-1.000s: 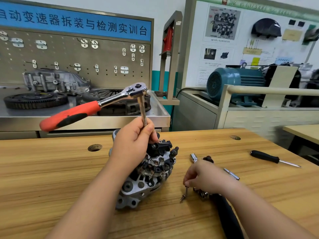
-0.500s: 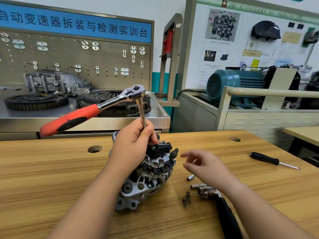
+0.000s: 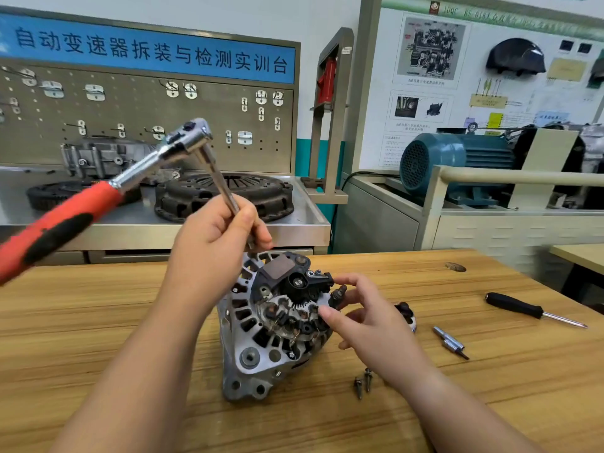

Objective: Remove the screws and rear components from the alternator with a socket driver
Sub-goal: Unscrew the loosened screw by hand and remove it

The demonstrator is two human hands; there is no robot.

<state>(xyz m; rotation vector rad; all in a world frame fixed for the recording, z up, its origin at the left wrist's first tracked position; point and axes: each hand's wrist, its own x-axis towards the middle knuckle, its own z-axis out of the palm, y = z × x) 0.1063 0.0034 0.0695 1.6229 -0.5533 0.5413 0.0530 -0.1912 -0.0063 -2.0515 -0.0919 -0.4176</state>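
Observation:
The silver alternator (image 3: 261, 348) lies on the wooden bench (image 3: 98, 322), its rear with black components (image 3: 294, 282) facing me. My left hand (image 3: 212, 246) grips the extension shaft of the ratchet socket driver (image 3: 183, 142) just above the alternator; its red and black handle (image 3: 55, 223) sticks out to the left. My right hand (image 3: 369, 325) reaches the alternator's right side, with its fingers curled at the terminal stud (image 3: 338, 294). Two loose screws (image 3: 363, 382) lie on the bench below my right hand.
A black-handled screwdriver (image 3: 529, 310) and a small metal bit adapter (image 3: 451, 341) lie to the right on the bench. A dark part (image 3: 407, 313) sits behind my right hand. Behind the bench stand a metal counter with a clutch plate (image 3: 225, 196) and a blue motor (image 3: 457, 158).
My right hand set the screws down on the bench and moved up and left to the alternator's rear. My left hand lifted and tilted the socket driver off the alternator.

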